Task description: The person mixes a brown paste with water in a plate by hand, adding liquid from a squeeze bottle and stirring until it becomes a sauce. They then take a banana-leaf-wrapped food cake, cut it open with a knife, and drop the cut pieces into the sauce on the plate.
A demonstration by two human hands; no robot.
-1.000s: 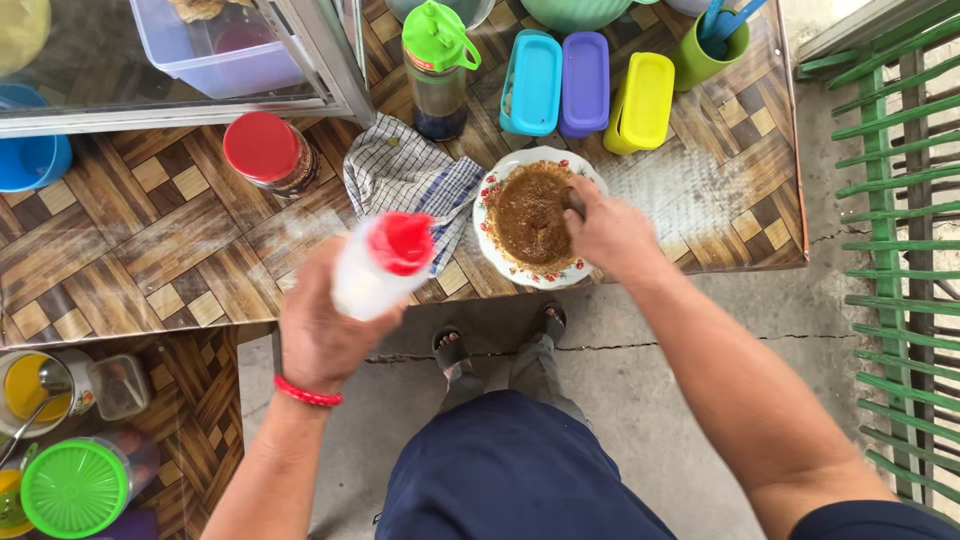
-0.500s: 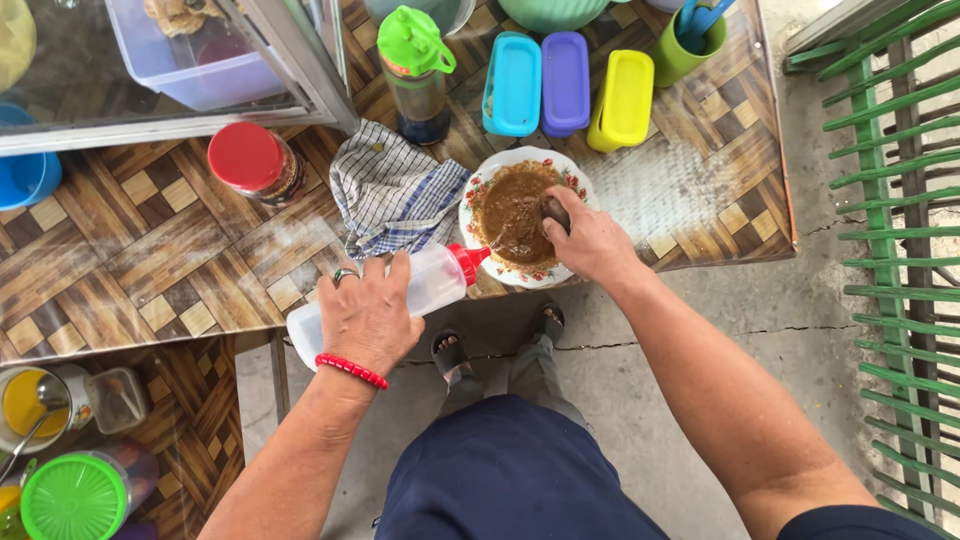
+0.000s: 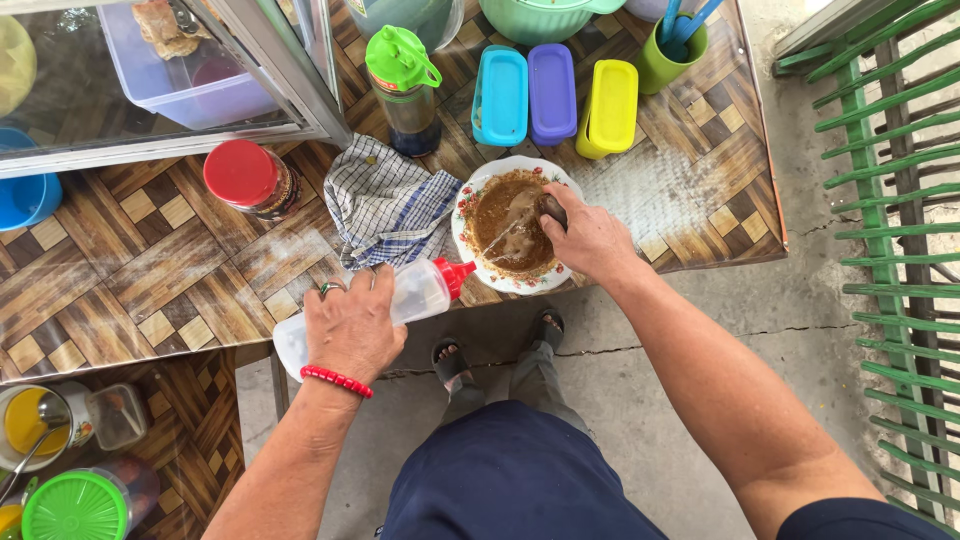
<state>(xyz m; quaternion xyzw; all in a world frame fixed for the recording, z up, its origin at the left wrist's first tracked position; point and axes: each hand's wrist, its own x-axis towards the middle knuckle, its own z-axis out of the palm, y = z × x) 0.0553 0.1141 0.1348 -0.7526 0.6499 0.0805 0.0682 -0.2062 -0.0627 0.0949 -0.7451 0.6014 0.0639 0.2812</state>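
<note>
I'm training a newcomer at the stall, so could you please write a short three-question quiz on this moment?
1. True or false: the left hand grips a squeeze bottle lying tilted toward the plate.
2. What colour is the bottle's cap?
3. What lies between the red-lidded jar and the plate: A) checked cloth, B) green cup, C) a spoon?

Key: 1 true; 2 red; 3 A.
</note>
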